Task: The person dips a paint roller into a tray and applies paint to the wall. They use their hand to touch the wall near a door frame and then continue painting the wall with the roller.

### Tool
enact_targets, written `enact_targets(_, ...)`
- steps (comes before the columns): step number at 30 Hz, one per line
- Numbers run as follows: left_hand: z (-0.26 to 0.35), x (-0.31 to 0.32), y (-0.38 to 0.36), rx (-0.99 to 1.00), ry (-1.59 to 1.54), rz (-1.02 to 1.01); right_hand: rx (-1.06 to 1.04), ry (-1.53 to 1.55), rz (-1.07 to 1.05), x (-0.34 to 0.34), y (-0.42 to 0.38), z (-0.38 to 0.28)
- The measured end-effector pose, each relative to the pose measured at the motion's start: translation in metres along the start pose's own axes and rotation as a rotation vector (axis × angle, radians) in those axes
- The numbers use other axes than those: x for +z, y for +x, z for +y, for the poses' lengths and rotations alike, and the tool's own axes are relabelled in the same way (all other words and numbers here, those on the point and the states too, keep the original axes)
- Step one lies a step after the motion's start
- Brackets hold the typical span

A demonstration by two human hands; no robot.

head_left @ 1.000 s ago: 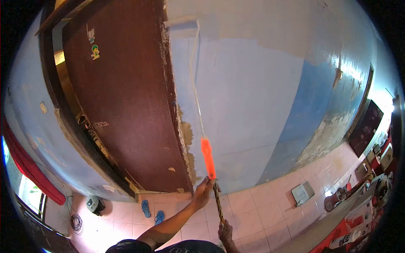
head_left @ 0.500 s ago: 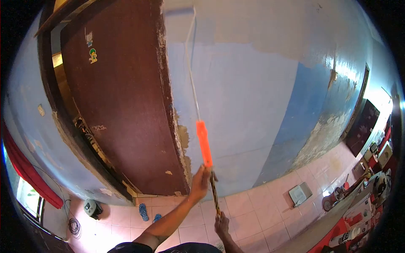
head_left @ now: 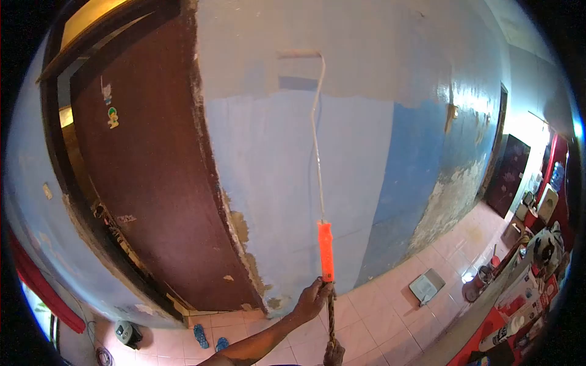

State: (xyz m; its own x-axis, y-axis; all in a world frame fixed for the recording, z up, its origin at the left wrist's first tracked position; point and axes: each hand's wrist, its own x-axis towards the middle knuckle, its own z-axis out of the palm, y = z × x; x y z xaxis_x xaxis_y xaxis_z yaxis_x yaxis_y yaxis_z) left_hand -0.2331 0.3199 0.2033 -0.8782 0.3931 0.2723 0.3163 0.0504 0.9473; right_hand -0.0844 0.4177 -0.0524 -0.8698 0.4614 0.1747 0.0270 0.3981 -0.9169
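Note:
A paint roller with an orange handle (head_left: 326, 251) stands upright in front of the wall. Its thin bent metal rod (head_left: 316, 140) runs up to the roller head (head_left: 299, 55), which is level with the grey-painted upper part of the wall. A brown, twisted-looking pole (head_left: 331, 320) extends the handle downward. My left hand (head_left: 316, 296) is closed round the pole just under the orange handle. Lower down, my right hand (head_left: 334, 354) grips the same pole, partly cut off by the bottom of the view.
A brown door (head_left: 140, 165) with a chipped frame is on the left. On the tiled floor (head_left: 390, 317) lie a paint tray (head_left: 426, 287) and blue flip-flops (head_left: 201, 336). A cluttered red table (head_left: 488, 332) stands at the right. The wall (head_left: 281, 152) shows blue and grey patches.
The roller head has come down the wall and away from the door side. Both hands have shifted lower in view, still on the pole. The view has tilted upward and turned right.

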Motion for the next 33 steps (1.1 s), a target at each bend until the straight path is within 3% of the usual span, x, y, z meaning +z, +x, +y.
enact_targets(3, -0.009, 0.023, 0.017, -0.003, -0.071, -0.045, -0.089, -0.009, 0.089, -0.018, 0.005, 0.006)
enact_targets(7, -0.029, 0.041, 0.045, -0.003, -0.053, -0.06, 0.013, 0.045, 0.045, -0.039, 0.02, 0.0)
enact_targets(11, -0.015, 0.048, 0.07, 0.044, -0.125, -0.027, -0.029, -0.006, 0.027, -0.043, 0.055, 0.013)
enact_targets(13, -0.006, 0.049, 0.086, 0.051, -0.205, -0.022, 0.022, 0.191, -0.063, -0.054, 0.093, -0.021)
enact_targets(15, 0.006, 0.048, 0.091, 0.157, -0.031, 0.022, 0.074, 0.219, -0.135, -0.068, 0.127, -0.073)
enact_targets(17, 0.012, 0.045, 0.087, 0.164, 0.012, 0.017, -0.149, 0.127, -0.034, -0.053, 0.179, -0.065)
enact_targets(19, 0.01, 0.044, 0.083, 0.183, -0.074, 0.029, -0.188, 0.129, -0.007, -0.075, 0.21, -0.142)
enact_targets(21, -0.002, 0.039, 0.078, 0.199, -0.072, 0.036, -0.559, 0.054, 0.204, -0.076, 0.255, -0.181)
enact_targets(23, -0.017, 0.032, 0.073, 0.212, -0.071, 0.045, -0.321, 0.149, 0.041, -0.096, 0.283, -0.228)
enact_targets(26, -0.033, 0.024, 0.063, 0.144, -0.076, 0.034, -0.311, 0.265, 0.053, -0.111, 0.323, -0.263)
enact_targets(28, -0.042, 0.022, 0.055, 0.051, -0.18, 0.055, -0.117, 0.341, 0.019, -0.129, 0.328, -0.283)
enact_targets(29, -0.044, 0.018, 0.05, 0.049, -0.179, 0.059, -0.117, 0.342, 0.015, -0.126, 0.336, -0.263)
enact_targets(31, -0.044, 0.005, 0.042, -0.108, -0.164, 0.025, -0.592, 0.069, 0.235, -0.112, 0.348, -0.191)
enact_targets(33, -0.05, -0.002, 0.035, -0.112, -0.163, 0.036, -0.302, 0.098, 0.129, -0.108, 0.323, -0.141)
